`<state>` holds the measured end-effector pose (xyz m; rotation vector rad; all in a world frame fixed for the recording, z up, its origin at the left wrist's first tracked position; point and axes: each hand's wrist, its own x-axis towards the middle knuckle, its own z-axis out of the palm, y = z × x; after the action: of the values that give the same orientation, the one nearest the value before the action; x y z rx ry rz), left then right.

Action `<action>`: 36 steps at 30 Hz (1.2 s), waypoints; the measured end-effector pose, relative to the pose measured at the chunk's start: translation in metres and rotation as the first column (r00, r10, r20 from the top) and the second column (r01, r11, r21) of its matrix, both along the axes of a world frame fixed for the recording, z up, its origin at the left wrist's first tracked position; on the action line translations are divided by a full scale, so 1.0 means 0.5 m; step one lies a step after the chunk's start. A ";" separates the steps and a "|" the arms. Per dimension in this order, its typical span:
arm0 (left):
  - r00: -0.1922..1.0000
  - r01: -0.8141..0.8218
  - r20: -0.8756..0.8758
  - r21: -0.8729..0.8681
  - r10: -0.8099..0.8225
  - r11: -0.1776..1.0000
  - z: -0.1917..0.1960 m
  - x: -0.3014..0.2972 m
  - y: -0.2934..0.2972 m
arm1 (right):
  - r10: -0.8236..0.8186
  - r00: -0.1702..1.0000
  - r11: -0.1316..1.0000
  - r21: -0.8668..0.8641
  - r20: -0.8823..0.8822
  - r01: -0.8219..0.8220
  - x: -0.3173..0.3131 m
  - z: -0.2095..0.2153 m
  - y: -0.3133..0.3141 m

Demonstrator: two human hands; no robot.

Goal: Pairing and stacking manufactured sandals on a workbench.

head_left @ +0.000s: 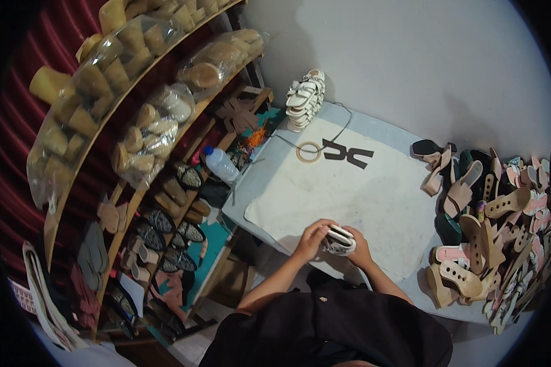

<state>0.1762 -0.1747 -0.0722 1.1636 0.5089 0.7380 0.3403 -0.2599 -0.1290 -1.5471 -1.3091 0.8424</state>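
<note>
Close to the table's near edge, a white sandal (338, 246) with a dark inner part is held up between my two hands; it may be a pair pressed together, I cannot tell. My left hand (313, 240) grips its left side, fingers wrapped over the top. On its other side my right hand (359, 247) is closed around the edge. Beyond them, on a pale cloth (324, 196), lie two dark forked cut-out pieces (348, 153). A roll of tan tape (308, 151) sits beside these, with a thin dark cord near it.
A stack of white sandals (305, 101) stands at the table's far left corner. Heaped wooden soles and shoe parts (487, 226) cover the right side. Shelves at left hold bagged wooden heels (98, 98), shoes and a blue-capped bottle (221, 164). A grey wall (422, 61) rises behind.
</note>
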 end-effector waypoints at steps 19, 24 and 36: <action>0.987 0.059 -0.154 0.047 -0.051 0.997 0.064 0.024 0.315 | -0.172 0.763 0.918 0.180 -0.623 0.354 -0.015 0.165 0.388; 0.985 -0.167 0.013 0.266 0.170 0.949 0.081 0.024 0.481 | -0.053 0.868 0.932 0.288 -0.494 0.222 -0.029 0.253 0.536; 0.974 -0.193 -0.030 0.401 0.223 0.895 0.085 0.111 0.875 | -0.352 0.859 0.773 0.402 -0.372 0.491 0.019 0.193 0.930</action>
<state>0.2314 0.2629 -0.0295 1.5359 0.5696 1.0184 0.3499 0.2049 -0.0324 -1.1949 -0.8234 0.3730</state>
